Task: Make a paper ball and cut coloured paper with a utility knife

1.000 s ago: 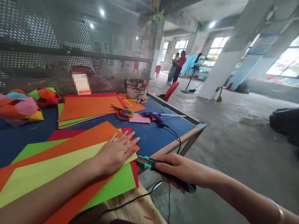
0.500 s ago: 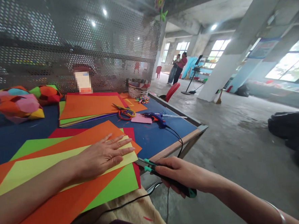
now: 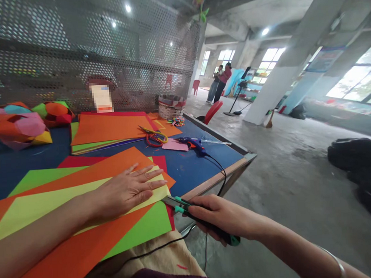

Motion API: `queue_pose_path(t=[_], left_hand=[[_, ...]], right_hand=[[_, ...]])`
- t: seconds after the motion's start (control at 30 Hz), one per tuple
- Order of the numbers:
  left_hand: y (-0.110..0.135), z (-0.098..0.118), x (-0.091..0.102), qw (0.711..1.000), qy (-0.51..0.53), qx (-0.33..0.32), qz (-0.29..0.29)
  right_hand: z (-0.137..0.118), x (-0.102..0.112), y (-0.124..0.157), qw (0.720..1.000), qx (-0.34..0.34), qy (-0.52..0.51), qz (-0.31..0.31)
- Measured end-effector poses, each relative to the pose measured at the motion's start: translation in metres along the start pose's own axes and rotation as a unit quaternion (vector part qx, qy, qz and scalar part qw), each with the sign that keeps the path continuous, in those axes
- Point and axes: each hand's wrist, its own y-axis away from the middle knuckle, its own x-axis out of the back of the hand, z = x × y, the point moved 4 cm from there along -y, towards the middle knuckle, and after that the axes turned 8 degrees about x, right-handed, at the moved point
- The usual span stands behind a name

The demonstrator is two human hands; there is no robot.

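Observation:
My left hand (image 3: 126,191) lies flat with fingers spread on a folded yellow sheet of paper (image 3: 47,202). Beneath that sheet are orange paper (image 3: 85,254), green paper (image 3: 141,232) and a strip of red paper (image 3: 170,213), fanned at angles. My right hand (image 3: 212,215) is wrapped round a black and green utility knife (image 3: 190,212). Its blade points left and meets the right end of the yellow sheet, close to my left fingertips. Whether the blade lies inside the fold or beneath the paper I cannot tell.
Behind are red-and-yellow scissors (image 3: 154,136), a blue glue gun (image 3: 194,144) with a cord, a pink paper piece (image 3: 175,144), a stack of coloured sheets (image 3: 109,127), a woven basket (image 3: 171,106) and folded paper balls (image 3: 21,128). The table's edge (image 3: 219,176) runs at right.
My right hand has moved slightly left, bringing the knife blade onto the end of the yellow sheet. My left hand stays pressed on the paper. The view has shifted a little.

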Motion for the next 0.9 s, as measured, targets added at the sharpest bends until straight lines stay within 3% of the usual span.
queue_pose_path(t=[0.9], left_hand=[[-0.001, -0.001, -0.001, 1.000, 0.002, 0.003, 0.011]], right_hand=[[-0.010, -0.014, -0.003, 1.000, 0.000, 0.017, -0.011]])
